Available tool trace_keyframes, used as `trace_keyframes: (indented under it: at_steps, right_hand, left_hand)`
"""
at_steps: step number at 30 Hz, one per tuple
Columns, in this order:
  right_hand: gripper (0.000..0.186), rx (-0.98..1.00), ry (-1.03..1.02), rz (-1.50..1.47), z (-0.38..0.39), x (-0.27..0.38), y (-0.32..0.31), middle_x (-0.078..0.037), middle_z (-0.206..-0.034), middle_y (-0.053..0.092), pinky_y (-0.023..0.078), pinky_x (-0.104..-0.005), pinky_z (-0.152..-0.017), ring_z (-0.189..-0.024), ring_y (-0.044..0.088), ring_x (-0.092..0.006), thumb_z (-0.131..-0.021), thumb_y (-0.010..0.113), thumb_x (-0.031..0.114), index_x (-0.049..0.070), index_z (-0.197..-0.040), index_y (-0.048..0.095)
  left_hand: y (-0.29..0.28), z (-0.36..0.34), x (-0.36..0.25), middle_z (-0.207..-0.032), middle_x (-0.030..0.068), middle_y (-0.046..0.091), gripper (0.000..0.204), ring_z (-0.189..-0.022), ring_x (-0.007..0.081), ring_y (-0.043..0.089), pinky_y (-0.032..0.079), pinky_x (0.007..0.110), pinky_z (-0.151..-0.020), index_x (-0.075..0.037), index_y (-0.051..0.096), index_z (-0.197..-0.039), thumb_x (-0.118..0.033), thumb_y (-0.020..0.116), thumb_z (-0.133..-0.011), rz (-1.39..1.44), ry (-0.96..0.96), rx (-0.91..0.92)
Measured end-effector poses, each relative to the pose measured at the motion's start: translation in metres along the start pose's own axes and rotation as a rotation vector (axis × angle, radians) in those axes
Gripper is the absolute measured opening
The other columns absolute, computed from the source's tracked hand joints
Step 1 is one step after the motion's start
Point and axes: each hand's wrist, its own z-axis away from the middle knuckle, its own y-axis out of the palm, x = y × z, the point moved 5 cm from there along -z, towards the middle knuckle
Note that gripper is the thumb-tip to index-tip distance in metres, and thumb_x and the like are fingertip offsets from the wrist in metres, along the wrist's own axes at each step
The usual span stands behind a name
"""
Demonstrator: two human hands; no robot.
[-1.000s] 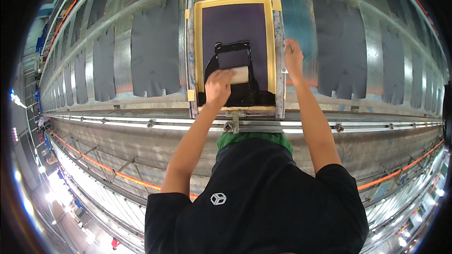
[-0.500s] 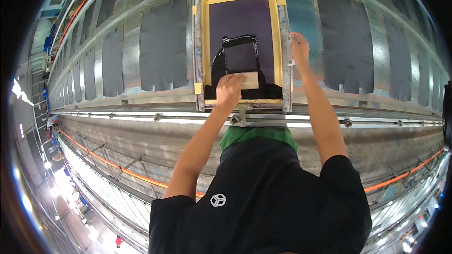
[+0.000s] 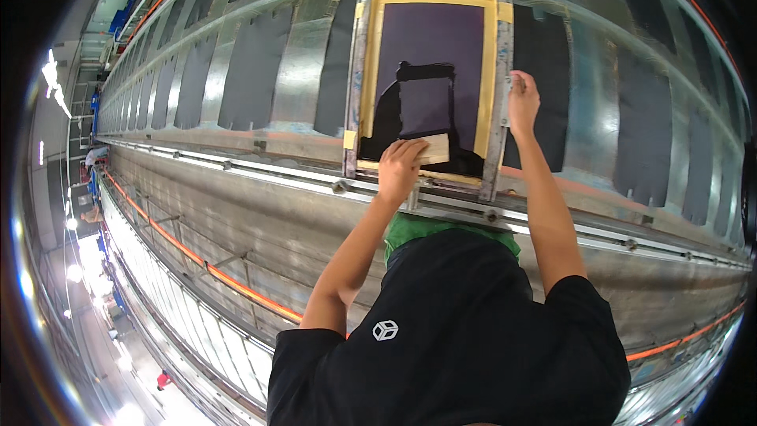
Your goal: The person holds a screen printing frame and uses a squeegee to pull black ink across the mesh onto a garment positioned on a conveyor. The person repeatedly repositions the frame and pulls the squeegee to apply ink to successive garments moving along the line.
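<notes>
A screen printing frame (image 3: pixel 356 95) with a metal border and yellow tape inside it lies on the long table. Its dark purple mesh (image 3: pixel 434 28) carries wet black ink (image 3: pixel 386 114), spread around a squarish patch in the lower half. My left hand (image 3: pixel 400 167) is closed around the left end of a pale, flat squeegee (image 3: pixel 435 148), which rests in the ink near the frame's near end. At the right side rail, my right hand (image 3: pixel 524 102) has its fingers curled on the frame's edge.
Dark grey fabric panels (image 3: pixel 256 71) lie in rows along the table on both sides of the frame. A metal rail (image 3: pixel 300 176) with bolts runs along the near edge, close to my waist. Behind me an orange pipe (image 3: pixel 236 282) follows another long table.
The frame now stands at a different place along the table relative to the panels, with a dark panel close by its right side. Both hands have kept their holds. The whole view has tilted.
</notes>
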Motion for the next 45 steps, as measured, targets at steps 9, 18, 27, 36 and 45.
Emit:
trace_keyframes:
  at_steps: [9,18,27,36,45]
  right_hand:
    - [0.02,0.042,0.152,0.024,0.057,0.05,0.117,-0.01,-0.076,0.065,0.048,-0.037,-0.068,-0.066,0.061,-0.0235,-0.102,0.057,0.026,0.011,-0.109,0.069]
    - [0.024,0.053,0.155,0.164,0.051,0.036,0.129,-0.017,-0.103,0.072,0.052,-0.0446,-0.085,-0.096,0.069,-0.039,-0.103,0.054,0.033,0.017,-0.113,0.068]
    - [0.021,0.111,0.207,0.225,0.052,0.035,0.132,-0.018,-0.108,0.071,0.051,-0.0495,-0.088,-0.104,0.066,-0.0439,-0.103,0.052,0.029,0.019,-0.117,0.065]
    - [0.024,0.131,0.261,0.151,0.053,0.037,0.131,-0.018,-0.108,0.071,0.05,-0.046,-0.09,-0.101,0.067,-0.0415,-0.104,0.051,0.029,0.014,-0.116,0.065]
    - [0.026,0.076,0.154,0.141,0.052,0.03,0.133,-0.013,-0.087,0.068,0.05,-0.038,-0.081,-0.078,0.065,-0.0258,-0.104,0.053,0.032,0.014,-0.117,0.067]
  left_hand:
    - [-0.079,0.015,0.123,-0.121,0.004,0.071,0.046,-0.114,0.0295,0.063,0.049,0.044,-0.099,-0.01,0.072,-0.116,0.004,0.064,-0.073,-0.02,0.004,0.082]
    - [-0.085,0.029,0.139,-0.12,0.0024,0.071,0.038,-0.113,0.0263,0.063,0.047,0.045,-0.104,-0.011,0.072,-0.117,-0.003,0.067,-0.08,-0.045,0.167,0.135]
    - [-0.06,-0.127,0.172,-0.111,0.0042,0.073,0.037,-0.102,0.029,0.066,0.053,0.043,-0.092,-0.011,0.074,-0.105,0.005,0.064,-0.073,0.031,0.108,0.083]
    - [-0.062,-0.032,0.145,-0.112,0.0044,0.072,0.039,-0.106,0.028,0.064,0.051,0.042,-0.095,-0.01,0.072,-0.107,0.006,0.063,-0.072,-0.048,0.178,0.108]
    - [-0.053,-0.139,0.171,-0.106,0.0095,0.074,0.035,-0.099,0.0325,0.067,0.055,0.042,-0.088,-0.009,0.074,-0.105,0.005,0.061,-0.076,-0.016,0.091,0.075]
